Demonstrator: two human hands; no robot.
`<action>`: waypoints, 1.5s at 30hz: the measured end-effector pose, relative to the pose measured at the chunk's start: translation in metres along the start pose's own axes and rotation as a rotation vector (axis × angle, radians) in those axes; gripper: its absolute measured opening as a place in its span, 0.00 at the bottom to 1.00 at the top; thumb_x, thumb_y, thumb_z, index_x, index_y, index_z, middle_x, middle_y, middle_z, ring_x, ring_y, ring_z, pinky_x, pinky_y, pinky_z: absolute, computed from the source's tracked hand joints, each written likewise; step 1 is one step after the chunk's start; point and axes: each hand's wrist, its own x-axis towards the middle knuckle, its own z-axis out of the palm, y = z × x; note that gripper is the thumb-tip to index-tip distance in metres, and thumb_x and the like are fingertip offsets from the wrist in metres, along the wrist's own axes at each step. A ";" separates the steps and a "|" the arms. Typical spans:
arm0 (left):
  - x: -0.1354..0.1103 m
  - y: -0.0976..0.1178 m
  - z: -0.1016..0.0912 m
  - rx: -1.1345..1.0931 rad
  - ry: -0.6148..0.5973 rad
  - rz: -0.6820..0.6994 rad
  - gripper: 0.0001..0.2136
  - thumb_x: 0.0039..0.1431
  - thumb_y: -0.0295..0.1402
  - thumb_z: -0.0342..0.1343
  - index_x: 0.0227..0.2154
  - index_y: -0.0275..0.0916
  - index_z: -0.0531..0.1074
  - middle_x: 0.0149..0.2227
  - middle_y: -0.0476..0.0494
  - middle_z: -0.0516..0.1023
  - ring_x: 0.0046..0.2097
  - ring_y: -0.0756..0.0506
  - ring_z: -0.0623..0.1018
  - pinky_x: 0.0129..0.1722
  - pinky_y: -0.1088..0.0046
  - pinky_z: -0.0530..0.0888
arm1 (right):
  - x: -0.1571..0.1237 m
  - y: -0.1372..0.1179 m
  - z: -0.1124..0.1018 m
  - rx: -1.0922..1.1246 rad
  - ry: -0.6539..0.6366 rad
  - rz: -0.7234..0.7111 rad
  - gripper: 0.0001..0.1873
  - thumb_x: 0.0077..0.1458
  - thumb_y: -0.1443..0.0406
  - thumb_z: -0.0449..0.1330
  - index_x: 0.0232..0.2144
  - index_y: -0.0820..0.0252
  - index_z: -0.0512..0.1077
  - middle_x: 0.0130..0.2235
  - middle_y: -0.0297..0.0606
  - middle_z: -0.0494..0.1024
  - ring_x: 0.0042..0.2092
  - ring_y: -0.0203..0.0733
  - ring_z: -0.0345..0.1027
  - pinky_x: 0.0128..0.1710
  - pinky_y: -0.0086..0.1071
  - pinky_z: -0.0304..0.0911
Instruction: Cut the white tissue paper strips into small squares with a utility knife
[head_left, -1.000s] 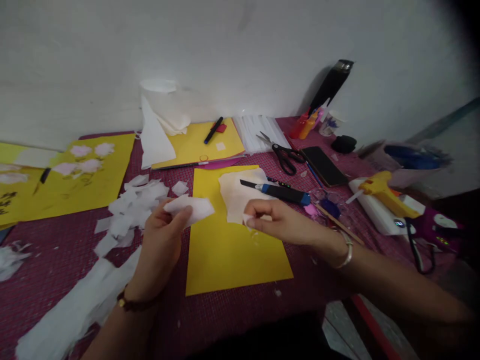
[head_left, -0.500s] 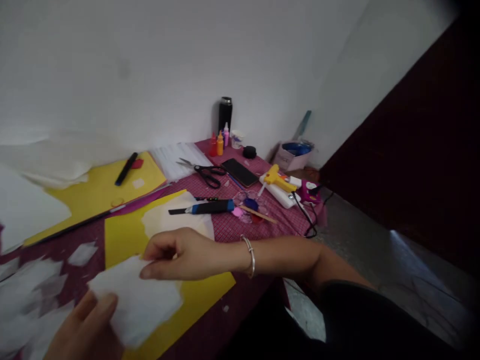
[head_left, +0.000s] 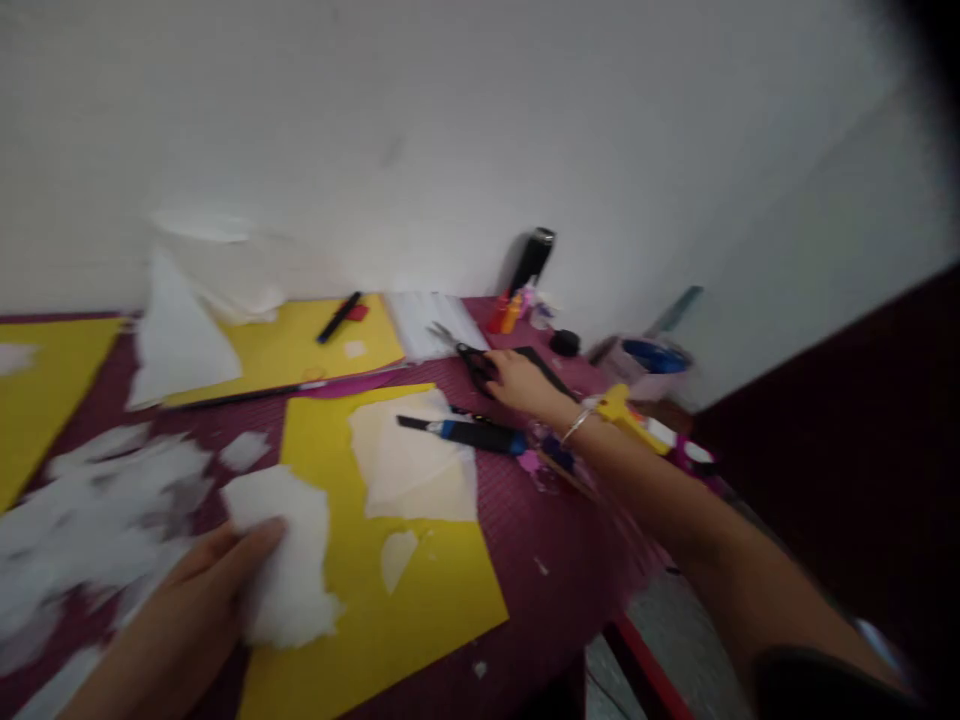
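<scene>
My left hand (head_left: 202, 600) pinches a sheet of torn-edged white paper (head_left: 292, 560) between thumb and fingers, above the yellow sheet (head_left: 390, 640). Out to the right, my right hand (head_left: 521, 385) is at the black handles of a pair of scissors (head_left: 472, 362); its fingers close on them, slightly blurred. The scissors lie with their blades pointing left, away from the hand. A utility knife (head_left: 480, 436) with a blue and black handle rests across pale paper pieces (head_left: 397, 460) on the yellow sheet. Beneath the right hand, a dark phone (head_left: 544, 368) is partly covered.
Loose white paper pieces (head_left: 112, 510) are piled at left. Behind stand a black flask (head_left: 532, 258) and small paint bottles (head_left: 510, 314). A yellow glue gun (head_left: 626, 415) lies beyond my right forearm. A black pen (head_left: 339, 317) rests on another yellow sheet (head_left: 300, 350).
My right hand has let go of the white paper and reached right and away to the scissors. My left hand keeps the paper. The view has swung left.
</scene>
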 end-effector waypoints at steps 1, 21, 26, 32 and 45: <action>-0.001 0.002 0.003 -0.042 0.034 -0.015 0.09 0.52 0.42 0.61 0.34 0.45 0.77 0.27 0.52 0.82 0.28 0.43 0.80 0.27 0.71 0.77 | 0.007 0.006 0.006 -0.002 -0.013 0.007 0.21 0.55 0.66 0.58 0.52 0.66 0.68 0.50 0.52 0.75 0.50 0.49 0.69 0.52 0.39 0.61; -0.016 0.010 0.002 -0.414 -0.097 -0.010 0.14 0.50 0.41 0.64 0.34 0.35 0.79 0.30 0.43 0.82 0.27 0.49 0.75 0.29 0.74 0.71 | -0.058 -0.100 -0.056 0.879 -0.905 -0.225 0.39 0.50 0.56 0.66 0.62 0.57 0.61 0.63 0.48 0.63 0.62 0.53 0.59 0.60 0.44 0.58; -0.019 0.014 0.002 -0.365 -0.076 -0.055 0.17 0.51 0.46 0.62 0.33 0.34 0.78 0.27 0.43 0.80 0.23 0.50 0.73 0.24 0.75 0.68 | -0.058 -0.108 -0.042 1.001 -1.041 -0.136 0.41 0.47 0.56 0.69 0.61 0.61 0.63 0.63 0.51 0.62 0.63 0.54 0.58 0.63 0.46 0.53; -0.019 0.012 0.004 -0.331 -0.117 -0.048 0.16 0.52 0.46 0.62 0.30 0.35 0.77 0.23 0.48 0.77 0.21 0.52 0.69 0.21 0.77 0.64 | -0.054 -0.117 -0.034 1.072 -1.100 -0.204 0.39 0.49 0.58 0.68 0.62 0.57 0.63 0.62 0.48 0.65 0.62 0.50 0.59 0.62 0.44 0.52; -0.021 0.007 0.005 -0.317 -0.200 -0.045 0.17 0.55 0.47 0.59 0.32 0.35 0.77 0.26 0.46 0.79 0.23 0.51 0.71 0.23 0.77 0.67 | -0.060 -0.122 -0.033 0.941 -1.063 -0.179 0.37 0.50 0.51 0.66 0.60 0.56 0.66 0.43 0.40 0.75 0.38 0.39 0.68 0.42 0.35 0.67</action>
